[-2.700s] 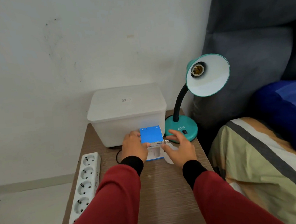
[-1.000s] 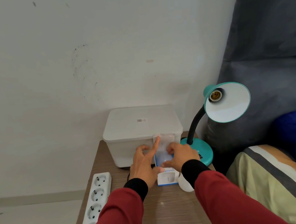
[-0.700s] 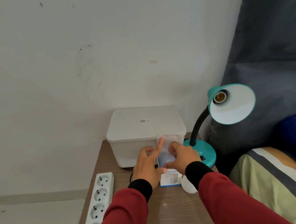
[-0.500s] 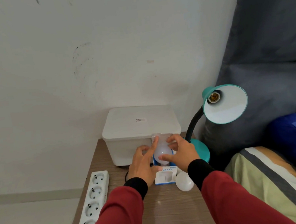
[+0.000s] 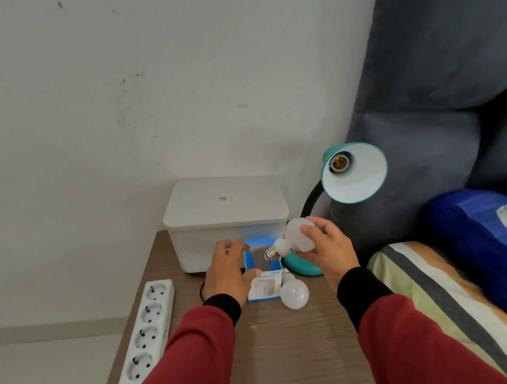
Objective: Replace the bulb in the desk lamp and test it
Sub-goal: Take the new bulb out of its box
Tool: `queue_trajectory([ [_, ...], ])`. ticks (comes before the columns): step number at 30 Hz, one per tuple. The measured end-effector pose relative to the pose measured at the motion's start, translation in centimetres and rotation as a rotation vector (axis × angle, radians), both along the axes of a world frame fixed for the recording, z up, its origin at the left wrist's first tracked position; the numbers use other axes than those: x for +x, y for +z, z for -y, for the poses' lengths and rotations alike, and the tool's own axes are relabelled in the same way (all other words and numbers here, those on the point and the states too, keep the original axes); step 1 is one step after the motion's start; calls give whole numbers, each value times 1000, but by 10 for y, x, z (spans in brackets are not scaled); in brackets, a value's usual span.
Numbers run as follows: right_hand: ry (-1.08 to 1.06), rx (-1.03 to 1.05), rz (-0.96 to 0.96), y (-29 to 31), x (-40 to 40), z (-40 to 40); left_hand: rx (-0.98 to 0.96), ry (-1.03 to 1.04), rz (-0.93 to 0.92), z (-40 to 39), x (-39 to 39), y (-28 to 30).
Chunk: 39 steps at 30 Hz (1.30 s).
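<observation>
A teal desk lamp (image 5: 353,172) stands at the back right of the wooden table (image 5: 281,345), its shade facing me with a bare socket (image 5: 339,162) inside. My right hand (image 5: 330,248) holds a white bulb (image 5: 293,240) above the table, its screw base pointing left. My left hand (image 5: 226,273) grips the open blue and white bulb box (image 5: 263,276) standing on the table. A second white bulb (image 5: 294,294) lies on the table just right of the box. The lamp's base (image 5: 301,268) is partly hidden behind my right hand.
A white lidded plastic container (image 5: 226,216) stands at the back against the wall. A white power strip (image 5: 142,338) lies along the table's left edge. A dark grey headboard (image 5: 439,94) and a bed with striped bedding (image 5: 446,312) adjoin the right.
My right hand has pulled the white bulb out of the box and lifted it to the right, toward the lamp. My left hand still holds the box, now open and empty at the top.
</observation>
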State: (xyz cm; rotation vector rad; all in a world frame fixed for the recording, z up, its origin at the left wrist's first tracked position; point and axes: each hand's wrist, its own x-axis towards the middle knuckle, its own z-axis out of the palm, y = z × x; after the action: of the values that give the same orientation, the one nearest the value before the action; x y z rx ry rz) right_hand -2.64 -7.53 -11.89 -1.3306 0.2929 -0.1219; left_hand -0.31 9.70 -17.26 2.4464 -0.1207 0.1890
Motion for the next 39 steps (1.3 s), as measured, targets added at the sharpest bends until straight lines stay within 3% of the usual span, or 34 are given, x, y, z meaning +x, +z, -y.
queue_trajectory([
  [4, -45, 231, -45, 0, -8, 3, -42, 77, 80, 4, -4, 6],
  [7, 3, 353, -24, -1, -11, 3, -40, 1, 85, 6, -1, 8],
  [13, 49, 421, -66, -10, -6, -3, 65, -89, 38, 8, 7, 0],
  [23, 49, 346, -76, -24, 4, -5, 115, -169, 28, 2, 5, -10],
  [31, 74, 241, -51, -19, 2, -10, 606, -254, 76, -2, -1, -11],
  [39, 21, -86, 49, 3, -8, -13, 782, -287, 1, -1, -6, 6],
])
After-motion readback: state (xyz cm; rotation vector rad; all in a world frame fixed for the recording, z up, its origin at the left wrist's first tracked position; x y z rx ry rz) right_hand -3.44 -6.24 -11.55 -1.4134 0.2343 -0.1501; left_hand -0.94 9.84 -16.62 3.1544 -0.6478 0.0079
